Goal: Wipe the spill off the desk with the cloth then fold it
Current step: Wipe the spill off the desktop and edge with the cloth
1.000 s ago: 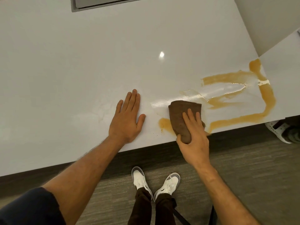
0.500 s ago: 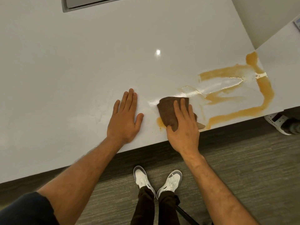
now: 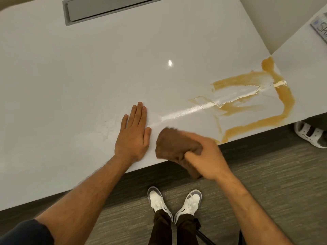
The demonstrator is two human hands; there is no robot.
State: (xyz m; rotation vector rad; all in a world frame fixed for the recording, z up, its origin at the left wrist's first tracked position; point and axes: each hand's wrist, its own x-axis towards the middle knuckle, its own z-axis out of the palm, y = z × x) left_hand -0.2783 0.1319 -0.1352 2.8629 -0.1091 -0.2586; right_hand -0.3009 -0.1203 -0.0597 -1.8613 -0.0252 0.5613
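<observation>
My right hand (image 3: pixel 206 157) grips a bunched brown cloth (image 3: pixel 174 145) at the front edge of the white desk (image 3: pixel 88 76); part of the cloth hangs over the edge, and it is blurred by motion. My left hand (image 3: pixel 133 137) lies flat on the desk, palm down with its fingers together, just left of the cloth. An orange-brown spill (image 3: pixel 254 121) streaks the right part of the desk in curved bands, with a wet shiny smear (image 3: pixel 185 112) running from it toward my left hand.
A grey recessed cable tray (image 3: pixel 109 7) is set into the desk's far side. A second desk (image 3: pixel 300 59) adjoins on the right with a printed item (image 3: pixel 321 27) on it. Another person's white shoe (image 3: pixel 309 136) is on the carpet at right. My own shoes (image 3: pixel 174 202) stand below.
My right hand has dragged the cloth left and toward me to the desk edge, bunching it up. The small orange patch near the edge is gone. My left hand stayed flat.
</observation>
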